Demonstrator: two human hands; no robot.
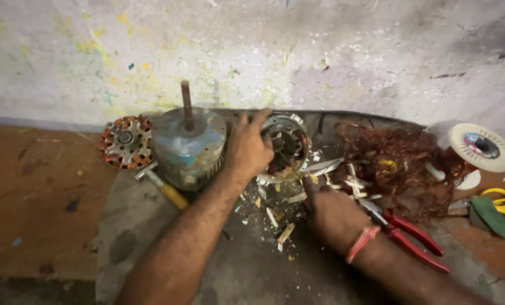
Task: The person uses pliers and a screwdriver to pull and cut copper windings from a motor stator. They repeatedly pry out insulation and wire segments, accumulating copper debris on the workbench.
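Metal stator ring (pixel 286 148) | left hand (pixel 248 148) fingers grip its rim | right hand (pixel 330 213) fingers unclear

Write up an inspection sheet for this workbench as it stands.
Surface: dark worn mat, dusty and stained.
Job's things: ring-shaped stator, tilted on edge; round motor housing with upright shaft beside it.
Clutter: copper wire tangle, pale insulation strips, red-handled pliers, hammer, rotor core, yellow scissors, white disc.
Grippers: left hand grips stator; right hand rests among scraps.
Cables: nothing seen.
Surroundings: paint-flecked wall.
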